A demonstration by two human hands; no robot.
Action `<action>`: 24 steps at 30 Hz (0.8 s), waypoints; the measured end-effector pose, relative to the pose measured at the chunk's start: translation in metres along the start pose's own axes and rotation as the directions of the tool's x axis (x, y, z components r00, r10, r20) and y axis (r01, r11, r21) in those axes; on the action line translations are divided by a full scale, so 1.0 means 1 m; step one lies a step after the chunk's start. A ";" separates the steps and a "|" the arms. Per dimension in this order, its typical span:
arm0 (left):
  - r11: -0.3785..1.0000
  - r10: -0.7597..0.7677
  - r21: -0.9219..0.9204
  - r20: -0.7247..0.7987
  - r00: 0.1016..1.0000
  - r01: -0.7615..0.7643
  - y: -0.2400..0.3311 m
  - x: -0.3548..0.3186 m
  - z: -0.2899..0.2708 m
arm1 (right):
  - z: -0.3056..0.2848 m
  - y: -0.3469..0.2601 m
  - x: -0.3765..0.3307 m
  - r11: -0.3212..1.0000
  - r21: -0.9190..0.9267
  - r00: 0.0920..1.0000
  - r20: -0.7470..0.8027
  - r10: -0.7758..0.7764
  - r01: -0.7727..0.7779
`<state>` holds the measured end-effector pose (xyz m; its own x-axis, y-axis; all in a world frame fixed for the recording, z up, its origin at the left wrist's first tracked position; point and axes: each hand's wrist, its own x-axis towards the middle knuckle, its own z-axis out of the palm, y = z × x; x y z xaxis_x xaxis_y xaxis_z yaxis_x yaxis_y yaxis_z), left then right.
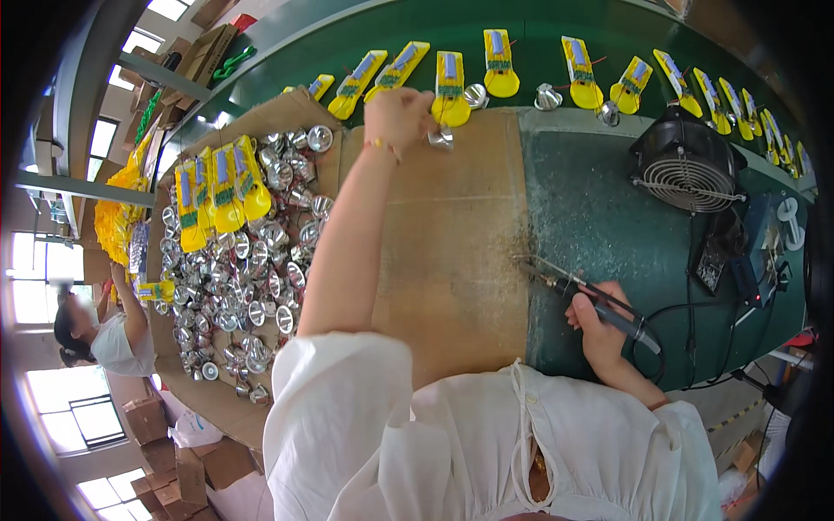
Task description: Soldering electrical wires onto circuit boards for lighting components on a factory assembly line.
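My left hand (401,120) reaches to the far side of the bench, fingers curled together beside a yellow casing (450,95) with a green circuit board and a pale blue cell. Just below the fingertips sits a silver reflector cup (441,137); what is pinched, if anything, is hidden. On the right, my right hand (601,326) is closed round a soldering iron (565,285) with a thin metal tube along it. Its tip points left, over the worn edge of a brown board (452,260).
Many loose reflector cups (230,300) fill cardboard at left, with several yellow casings (224,191) on top. More casings (580,74) line the far edge. A black fan (686,165) and a soldering station (751,252) stand right. Another person (117,334) works far left.
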<state>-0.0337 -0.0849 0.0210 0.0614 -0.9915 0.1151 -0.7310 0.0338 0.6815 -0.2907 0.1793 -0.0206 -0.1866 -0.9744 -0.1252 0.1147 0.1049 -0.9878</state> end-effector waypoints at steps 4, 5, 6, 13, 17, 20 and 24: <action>0.822 -0.023 0.563 -0.127 0.992 0.091 -0.010 0.051 -0.005 | -0.006 0.001 -0.001 1.000 -0.019 1.000 0.000 -0.008 0.008; 0.784 -0.084 0.615 -0.025 0.996 0.081 -0.015 0.055 -0.004 | -0.007 0.002 -0.001 1.000 -0.015 1.000 -0.017 -0.014 0.013; 0.743 -0.154 0.665 0.069 0.986 0.070 -0.026 0.057 -0.001 | -0.008 0.002 -0.001 1.000 -0.011 1.000 -0.020 -0.020 0.020; 0.713 0.156 0.677 0.102 0.983 -0.183 0.003 -0.075 -0.014 | -0.009 0.000 0.007 0.999 0.021 0.999 -0.019 0.030 -0.029; 0.783 0.200 0.574 0.131 0.971 -0.239 0.025 -0.188 -0.007 | -0.008 -0.001 0.008 0.999 0.032 0.999 -0.038 -0.006 0.007; 0.872 0.260 0.415 0.054 0.964 -0.259 0.024 -0.213 -0.015 | -0.005 -0.001 0.006 0.999 0.004 0.998 -0.020 -0.052 0.052; 0.790 0.150 0.614 -0.177 0.973 -0.010 0.004 -0.166 -0.048 | -0.005 -0.006 -0.001 0.995 -0.010 0.995 -0.003 -0.096 0.096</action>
<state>-0.0141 0.0855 0.0395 0.0708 -0.9370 0.3421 -0.9948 -0.0410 0.0935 -0.2958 0.1803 -0.0150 -0.1998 -0.9794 -0.0300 0.0862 0.0130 -0.9962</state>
